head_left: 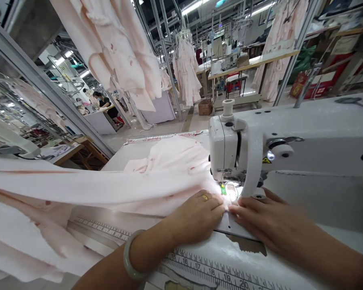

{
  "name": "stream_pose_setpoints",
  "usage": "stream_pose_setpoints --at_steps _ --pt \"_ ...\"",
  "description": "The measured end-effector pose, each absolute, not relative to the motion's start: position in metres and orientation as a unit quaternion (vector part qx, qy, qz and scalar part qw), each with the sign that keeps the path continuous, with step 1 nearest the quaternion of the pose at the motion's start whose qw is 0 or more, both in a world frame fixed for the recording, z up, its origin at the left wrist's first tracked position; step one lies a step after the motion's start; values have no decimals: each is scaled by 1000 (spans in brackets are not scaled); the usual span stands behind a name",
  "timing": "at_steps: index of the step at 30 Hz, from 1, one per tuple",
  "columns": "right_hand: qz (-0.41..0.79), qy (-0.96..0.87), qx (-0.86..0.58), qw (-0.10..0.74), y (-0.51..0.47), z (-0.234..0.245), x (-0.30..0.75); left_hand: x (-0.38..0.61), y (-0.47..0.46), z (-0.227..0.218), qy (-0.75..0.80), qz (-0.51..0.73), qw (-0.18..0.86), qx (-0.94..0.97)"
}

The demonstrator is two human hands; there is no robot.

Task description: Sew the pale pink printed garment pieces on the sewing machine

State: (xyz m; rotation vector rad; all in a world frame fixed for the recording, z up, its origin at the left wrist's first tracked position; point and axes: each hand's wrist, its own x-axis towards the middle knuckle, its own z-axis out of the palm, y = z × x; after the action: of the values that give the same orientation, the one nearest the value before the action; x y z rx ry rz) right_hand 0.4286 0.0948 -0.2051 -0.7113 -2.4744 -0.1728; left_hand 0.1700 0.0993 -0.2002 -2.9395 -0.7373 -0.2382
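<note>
Pale pink fabric (169, 161) with small reddish marks lies over the sewing table and runs under the needle area of a white sewing machine (314, 137). My left hand (196, 217), with a ring and a bangle (130, 253) at the wrist, presses on the fabric just left of the lit needle area; its fingertips are bent down over the cloth. My right hand (266, 217) lies at the right side of the needle area, fingers stretched forward, fingertips at the fabric's edge. The presser foot is partly lost in the glare of the machine lamp.
A measuring tape strip (211, 270) runs along the table's front. Long cloth hangs off the left side. Pink garments (117, 52) hang from a rail ahead, beside metal posts (45, 80). Farther back are other worktables (254, 62) and a seated person (104, 102).
</note>
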Motion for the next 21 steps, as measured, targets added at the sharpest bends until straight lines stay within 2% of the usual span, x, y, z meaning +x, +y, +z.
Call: stream_pose_setpoints --at_steps 11,21 --pt "-75 -896 -352 262 103 -241 441 179 119 -188 -295 -2 78 -952" --pt "-37 -901 -378 211 111 -238 448 179 125 -187 -305 -16 13 -952"
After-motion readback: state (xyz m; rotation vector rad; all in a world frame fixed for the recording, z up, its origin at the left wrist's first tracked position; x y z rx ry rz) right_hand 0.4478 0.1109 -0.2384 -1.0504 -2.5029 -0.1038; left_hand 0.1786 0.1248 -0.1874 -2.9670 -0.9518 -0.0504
